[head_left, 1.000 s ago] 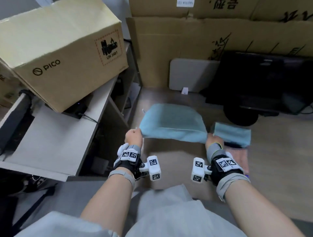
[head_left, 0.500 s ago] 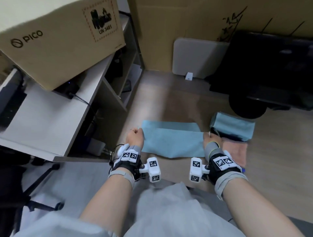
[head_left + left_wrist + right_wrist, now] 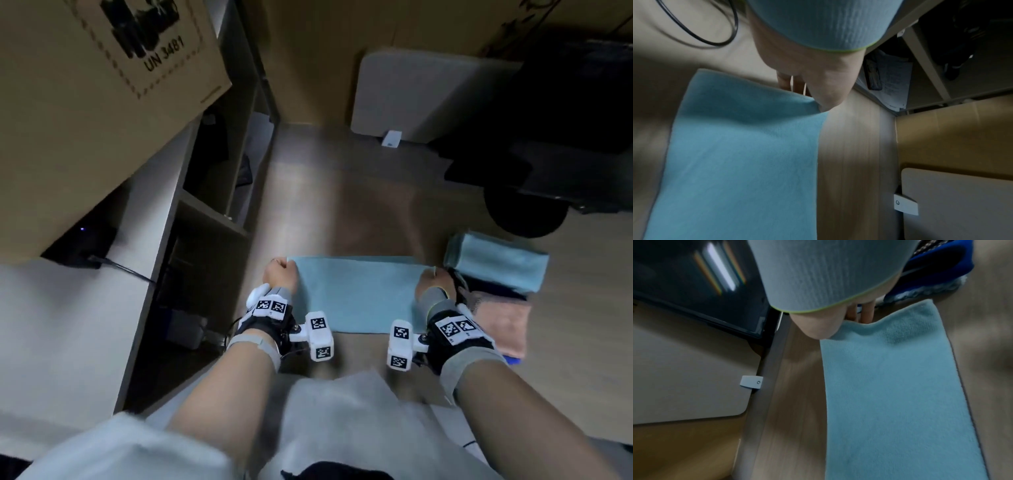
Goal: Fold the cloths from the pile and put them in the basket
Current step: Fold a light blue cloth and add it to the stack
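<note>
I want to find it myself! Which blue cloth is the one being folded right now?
Look at the wooden floor in front of the person's knees. The flat blue cloth lies spread there, with the left hand and right hand pinching its two far corners. The other blue cloth, to its right, is already folded thick on a pile.

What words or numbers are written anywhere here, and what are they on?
"UN 3481": printed on the cardboard box at the upper left of the head view, under a dark pictogram inside a dashed border.
The square black-and-white code markers on the wrist bands are patterns, not words.
The papers on the shelf in the left wrist view carry print too blurred to read.
Nothing else readable.
</note>
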Demonstrator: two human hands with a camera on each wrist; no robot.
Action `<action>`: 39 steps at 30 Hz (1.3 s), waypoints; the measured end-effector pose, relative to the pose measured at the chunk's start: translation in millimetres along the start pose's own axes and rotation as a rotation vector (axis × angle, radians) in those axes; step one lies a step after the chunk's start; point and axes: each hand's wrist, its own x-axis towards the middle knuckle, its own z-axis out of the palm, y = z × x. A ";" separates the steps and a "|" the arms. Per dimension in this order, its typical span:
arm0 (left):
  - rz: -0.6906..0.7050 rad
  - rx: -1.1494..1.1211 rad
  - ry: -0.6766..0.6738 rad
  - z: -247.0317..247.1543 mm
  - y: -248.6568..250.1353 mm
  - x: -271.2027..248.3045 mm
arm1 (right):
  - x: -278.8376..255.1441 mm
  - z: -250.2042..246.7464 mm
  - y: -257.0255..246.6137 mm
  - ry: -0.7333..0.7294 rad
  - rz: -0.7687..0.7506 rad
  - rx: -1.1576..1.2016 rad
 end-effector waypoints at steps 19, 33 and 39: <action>-0.089 0.288 0.115 15.2 12.5 19.9 | 35.8 23.9 -22.7 -0.189 0.059 -0.100; -0.103 0.171 0.142 4.9 9.9 28.7 | 28.4 5.4 -25.3 -0.004 -0.004 0.095; -0.004 0.092 0.180 -1.0 13.6 22.5 | 20.0 1.3 -28.9 -0.001 0.035 0.124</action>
